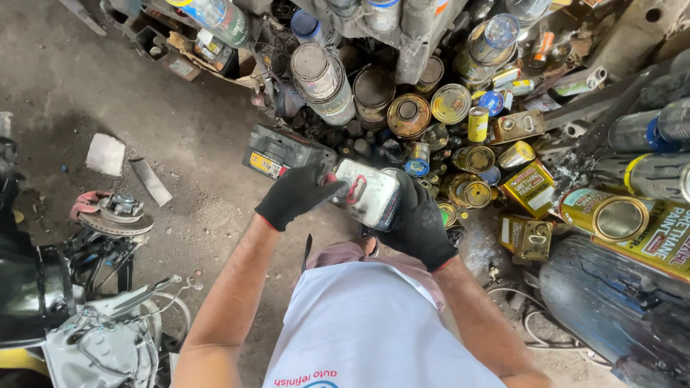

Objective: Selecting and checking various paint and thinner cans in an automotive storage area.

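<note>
Much of the flat rectangular silver metal can [370,192] is covered: the right hand in a black knit glove [419,224] wraps its lower right edge and underside, so the base and far side cannot be seen, and the fingers there are hidden behind the tin. The left hand in a matching black glove [296,192] closes over the can's left end, where a red pull-ring cap [352,189] shows between the fingertips; whether the fingers pinch the cap itself or only the rim beside it is hard to make out. Both hands are curled shut around the can, neither one open.

The can is held in the air in front of the person's chest, above the dirty concrete floor [180,136] and just in front of a black car battery with a yellow label [277,152]. Its long axis runs roughly left to right, slightly tilted down toward the right, with the capped end pointing left and a broad face turned up to the camera.

Beyond it lies a heap of rusty round paint tins [410,115] (many overlapping, so their shapes merge), and a large gold cylindrical can [611,215] lies on its side at right. A brake disc assembly [115,215] sits at left, partly cut off by dark machinery.
</note>
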